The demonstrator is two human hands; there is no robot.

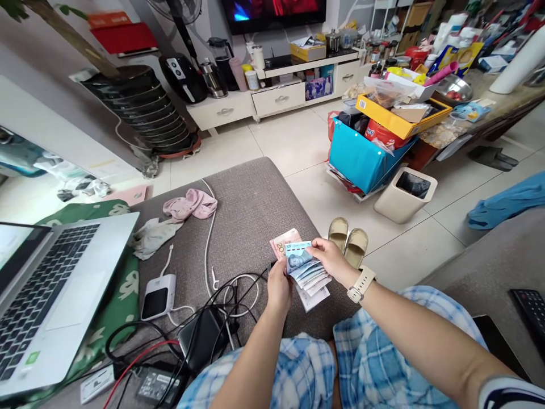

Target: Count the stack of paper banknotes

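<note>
Before me, my left hand [280,286] grips a fanned stack of banknotes [311,275] by its left side. The top note is blue, with a portrait and a red dashed line. My right hand [332,258] pinches the upper right corner of that blue note; a pale watch strap is on this wrist. A pinkish note marked 20 [281,241] lies behind the stack, past my left fingertips; I cannot tell whether it is held. A pale grey-violet note [314,299] shows under the stack's lower edge.
Left on the grey sofa seat [251,199] are an open laptop [72,289], a white power bank [159,296], tangled black cables [232,301], a black charger brick [203,339] and a pink cloth [191,204]. Slippers [355,245], a bin [404,196] and a blue box [361,153] stand on the floor.
</note>
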